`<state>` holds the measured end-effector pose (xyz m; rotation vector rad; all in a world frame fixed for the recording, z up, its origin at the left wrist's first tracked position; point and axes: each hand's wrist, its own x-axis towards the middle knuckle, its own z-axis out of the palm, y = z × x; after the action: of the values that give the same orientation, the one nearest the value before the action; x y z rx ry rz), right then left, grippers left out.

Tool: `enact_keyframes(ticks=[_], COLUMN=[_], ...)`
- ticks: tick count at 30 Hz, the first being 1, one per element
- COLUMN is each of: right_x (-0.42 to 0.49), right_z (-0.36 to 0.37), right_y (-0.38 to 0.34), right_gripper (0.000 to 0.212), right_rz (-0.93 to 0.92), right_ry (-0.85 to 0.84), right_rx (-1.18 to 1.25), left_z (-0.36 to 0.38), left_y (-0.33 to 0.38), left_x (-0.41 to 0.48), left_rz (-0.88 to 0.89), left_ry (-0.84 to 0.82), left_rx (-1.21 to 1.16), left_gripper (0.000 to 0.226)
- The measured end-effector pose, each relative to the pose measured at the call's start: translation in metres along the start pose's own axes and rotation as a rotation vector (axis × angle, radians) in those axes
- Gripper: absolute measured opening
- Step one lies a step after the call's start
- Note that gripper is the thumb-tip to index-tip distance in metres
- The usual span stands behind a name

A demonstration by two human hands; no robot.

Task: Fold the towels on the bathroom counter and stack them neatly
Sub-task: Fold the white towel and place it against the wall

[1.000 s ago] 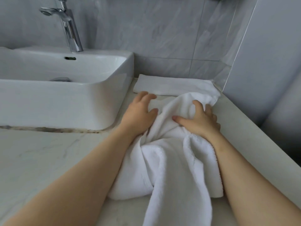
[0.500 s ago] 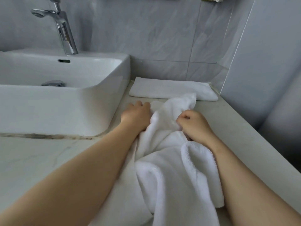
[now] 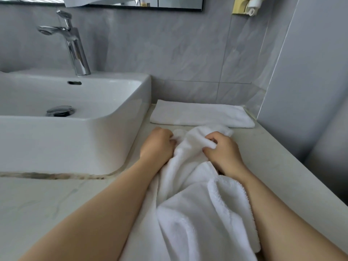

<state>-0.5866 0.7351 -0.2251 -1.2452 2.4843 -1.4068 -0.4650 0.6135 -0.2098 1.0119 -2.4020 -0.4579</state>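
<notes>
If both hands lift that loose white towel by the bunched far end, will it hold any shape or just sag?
The loose towel will probably sag: it already lies in soft rolls and creases. The left hand and right hand bunch it easily, so it is likely light. Its fluffy pile should grip well, not slip.

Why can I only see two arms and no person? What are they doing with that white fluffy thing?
The camera sits on the person's head and looks down, so you see only their arms. No robot here, just two bare hands. The left hand and the right hand both grip a crumpled white towel that lies on the bathroom counter. Behind it, by the wall, lies a folded towel, flat and neat. On the left are a white sink and a shiny tap. The person is getting the crumpled towel ready to fold.
</notes>
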Motion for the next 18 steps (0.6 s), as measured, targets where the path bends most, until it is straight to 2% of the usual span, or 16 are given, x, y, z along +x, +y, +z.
enact_keyframes(ticks=[2,5,9,13,15,16,18], right_x=[0.002,0.005,0.02,0.049,0.061,0.066,0.072], right_z=[-0.001,-0.003,-0.01,-0.022,-0.022,-0.021,-0.017], right_y=[-0.001,-0.008,-0.019,-0.016,-0.005,0.002,0.018], right_gripper=[0.015,0.013,0.014,0.014,0.017,0.022,0.036], right_rz=[-0.053,-0.165,-0.35,-0.484,-0.44,-0.358,-0.067], right_ry=[0.141,0.365,0.584,0.849,0.807,0.687,0.332], right_rx=[0.063,0.096,-0.029,-0.152,-0.245,-0.294,-0.403], left_z=[-0.006,-0.015,-0.019,-0.023,-0.015,-0.007,0.01], left_y=[-0.006,-0.01,-0.003,-0.002,-0.006,-0.011,-0.022], left_x=[0.001,0.01,0.033,0.055,0.061,0.063,0.066], left_rz=[0.005,-0.08,-0.079,0.034,0.147,0.151,0.008], left_ry=[0.172,0.422,0.573,0.787,0.8,0.716,0.404], left_rx=[-0.084,-0.238,-0.442,-0.484,-0.415,-0.35,-0.139], left_gripper=[0.019,0.022,0.025,0.028,0.035,0.042,0.053])
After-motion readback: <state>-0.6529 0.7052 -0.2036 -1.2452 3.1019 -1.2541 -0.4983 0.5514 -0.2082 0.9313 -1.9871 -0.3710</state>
